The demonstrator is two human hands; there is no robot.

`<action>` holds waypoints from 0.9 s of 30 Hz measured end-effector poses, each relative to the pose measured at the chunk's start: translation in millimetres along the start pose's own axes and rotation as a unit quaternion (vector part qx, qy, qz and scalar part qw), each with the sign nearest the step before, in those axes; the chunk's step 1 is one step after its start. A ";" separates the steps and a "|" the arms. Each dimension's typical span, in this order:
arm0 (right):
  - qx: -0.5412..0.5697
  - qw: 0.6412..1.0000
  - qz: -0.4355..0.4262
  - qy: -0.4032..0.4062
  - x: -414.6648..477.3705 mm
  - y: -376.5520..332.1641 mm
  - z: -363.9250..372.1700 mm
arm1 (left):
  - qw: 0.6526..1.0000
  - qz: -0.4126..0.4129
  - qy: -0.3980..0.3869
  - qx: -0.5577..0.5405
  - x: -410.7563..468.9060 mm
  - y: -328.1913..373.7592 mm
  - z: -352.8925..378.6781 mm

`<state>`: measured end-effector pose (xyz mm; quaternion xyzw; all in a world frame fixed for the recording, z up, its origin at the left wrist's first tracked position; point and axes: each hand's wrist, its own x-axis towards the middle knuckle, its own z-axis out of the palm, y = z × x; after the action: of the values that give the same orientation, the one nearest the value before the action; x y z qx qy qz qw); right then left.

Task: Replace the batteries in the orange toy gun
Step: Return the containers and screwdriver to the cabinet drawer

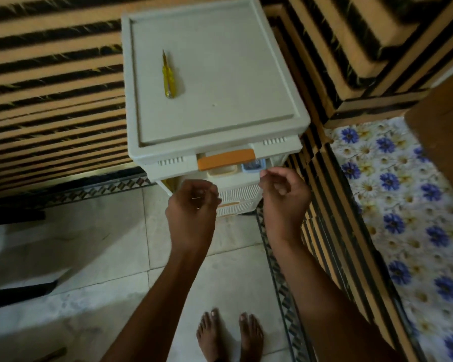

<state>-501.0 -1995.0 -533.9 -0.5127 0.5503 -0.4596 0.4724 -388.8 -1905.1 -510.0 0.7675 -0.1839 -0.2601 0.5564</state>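
No orange toy gun and no batteries are in view. A cream plastic drawer cabinet (220, 142) stands in front of me. Its top drawer, with an orange handle (225, 159), is slightly pulled out and shows a small blue box (253, 166) inside. A yellow screwdriver (168, 77) lies on the cabinet's top. My left hand (191, 205) hovers below the handle, fingers loosely curled, with nothing seen in them. My right hand (283, 194) hovers at the drawer's right front corner, fingers loosely curled, thumb and forefinger close to the drawer's edge.
Striped brown and black wall panels (50, 87) run along the left and right of the cabinet. A bed with a blue flowered sheet (403, 205) lies at the right. My bare feet (228, 335) stand on the pale tiled floor (89, 257).
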 end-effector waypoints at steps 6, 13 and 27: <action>-0.055 0.975 -0.213 -0.018 14.5 -64.1 9.6 | 0.971 0.209 0.057 0.103 16.9 77.0 -25.4; -0.231 0.892 -0.375 -0.100 65.4 -52.4 45.2 | 0.911 0.180 0.133 0.346 123.1 108.4 -6.6; -0.262 0.852 -0.442 -0.102 75.9 -36.8 42.6 | 0.946 0.113 0.125 0.277 112.1 93.2 -11.2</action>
<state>-456.1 -2073.7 -506.7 -0.8502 0.3147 -0.4042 0.1214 -292.1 -1989.8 -440.6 0.8917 -0.2633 -0.0368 0.3663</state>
